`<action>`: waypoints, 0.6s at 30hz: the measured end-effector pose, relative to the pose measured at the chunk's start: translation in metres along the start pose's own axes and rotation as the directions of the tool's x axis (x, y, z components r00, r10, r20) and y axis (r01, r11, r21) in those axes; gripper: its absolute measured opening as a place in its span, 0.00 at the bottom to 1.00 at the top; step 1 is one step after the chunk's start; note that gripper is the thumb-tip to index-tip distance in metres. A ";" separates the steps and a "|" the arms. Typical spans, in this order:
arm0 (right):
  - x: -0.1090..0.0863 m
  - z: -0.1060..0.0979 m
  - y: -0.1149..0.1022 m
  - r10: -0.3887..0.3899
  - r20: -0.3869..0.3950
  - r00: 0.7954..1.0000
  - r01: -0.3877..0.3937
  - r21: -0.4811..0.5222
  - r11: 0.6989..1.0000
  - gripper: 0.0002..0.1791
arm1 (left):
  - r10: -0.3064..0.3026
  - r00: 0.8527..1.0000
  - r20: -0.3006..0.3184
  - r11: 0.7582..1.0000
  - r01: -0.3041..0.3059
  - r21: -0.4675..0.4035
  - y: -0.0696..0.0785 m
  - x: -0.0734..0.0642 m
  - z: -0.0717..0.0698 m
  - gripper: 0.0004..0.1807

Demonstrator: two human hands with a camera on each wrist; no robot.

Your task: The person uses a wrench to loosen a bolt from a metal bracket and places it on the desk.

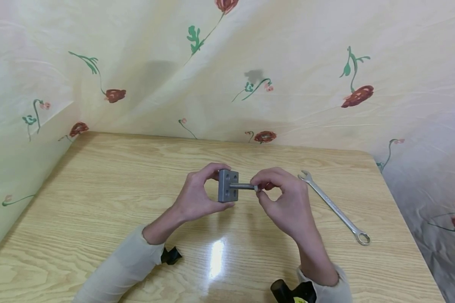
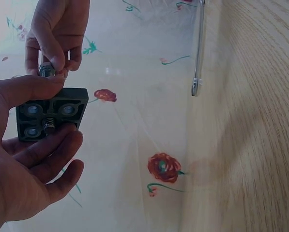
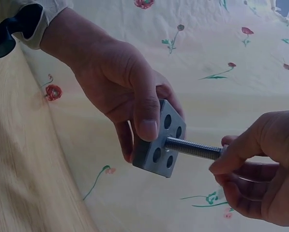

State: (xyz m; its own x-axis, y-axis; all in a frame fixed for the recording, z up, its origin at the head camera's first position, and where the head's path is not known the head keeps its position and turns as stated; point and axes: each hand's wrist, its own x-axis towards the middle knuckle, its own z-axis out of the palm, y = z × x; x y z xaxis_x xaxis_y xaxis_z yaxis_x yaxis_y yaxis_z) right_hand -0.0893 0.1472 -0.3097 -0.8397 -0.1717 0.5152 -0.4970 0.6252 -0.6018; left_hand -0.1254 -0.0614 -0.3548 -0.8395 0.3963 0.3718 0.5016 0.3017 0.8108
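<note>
My left hand (image 1: pixel 197 195) grips a small grey square plate (image 1: pixel 228 186) by its edges, holding it up above the table. Four holes surround the plate's middle, where a threaded bolt (image 3: pixel 192 148) is set. In the left wrist view the bolt's tip (image 2: pixel 49 125) pokes out through the ribbed back of the plate (image 2: pixel 81 96). Thumb and fingers of my right hand (image 1: pixel 288 198) pinch the bolt's outer end, partly covering it. Most of the bolt's thread shows between the plate and the right fingertips.
A combination wrench (image 1: pixel 335 208) lies on the wood-grain table (image 1: pixel 136 168), right of my right hand. Flower-patterned cloth (image 1: pixel 151 101) hangs behind the table and at its sides. Black straps (image 1: pixel 170 255) are worn at both wrists.
</note>
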 end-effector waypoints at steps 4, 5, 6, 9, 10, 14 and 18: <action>0.001 0.003 0.001 -0.013 -0.025 1.000 0.014 0.013 1.000 0.17 | -0.003 1.000 0.004 1.000 0.003 0.005 0.000 0.000 0.000 0.39; 0.001 0.002 0.001 -0.014 -0.023 1.000 0.014 0.015 1.000 0.17 | -0.005 1.000 0.004 1.000 0.005 0.006 0.001 0.000 0.000 0.39; 0.001 0.002 0.001 -0.012 -0.015 1.000 0.012 0.014 1.000 0.16 | -0.007 1.000 0.005 1.000 0.007 0.007 0.001 0.000 0.000 0.39; 0.000 -0.002 0.002 0.005 0.052 0.999 -0.005 -0.001 1.000 0.18 | -0.013 1.000 0.006 1.000 0.013 0.008 0.001 0.001 0.000 0.39; 0.000 -0.005 0.002 0.014 0.087 0.996 -0.013 -0.006 1.000 0.19 | -0.016 1.000 0.005 1.000 0.016 0.009 0.001 0.001 0.000 0.39; 0.001 -0.014 0.004 0.094 0.255 0.962 -0.092 -0.018 0.996 0.30 | -0.025 1.000 0.002 1.000 0.025 0.008 0.002 0.001 0.000 0.39; 0.003 -0.020 0.005 0.213 0.361 0.908 -0.206 -0.059 0.977 0.32 | -0.028 1.000 -0.004 1.000 0.028 0.012 0.002 0.001 -0.001 0.40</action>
State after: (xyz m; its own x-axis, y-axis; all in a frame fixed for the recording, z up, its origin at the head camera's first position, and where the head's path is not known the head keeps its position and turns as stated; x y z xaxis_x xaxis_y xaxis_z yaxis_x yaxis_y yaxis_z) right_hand -0.0894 0.1652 -0.2987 -0.9474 -0.2971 0.1192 -0.2994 0.6909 -0.6581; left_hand -0.1254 -0.0619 -0.3525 -0.8538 0.3845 0.3511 0.4807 0.3229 0.8153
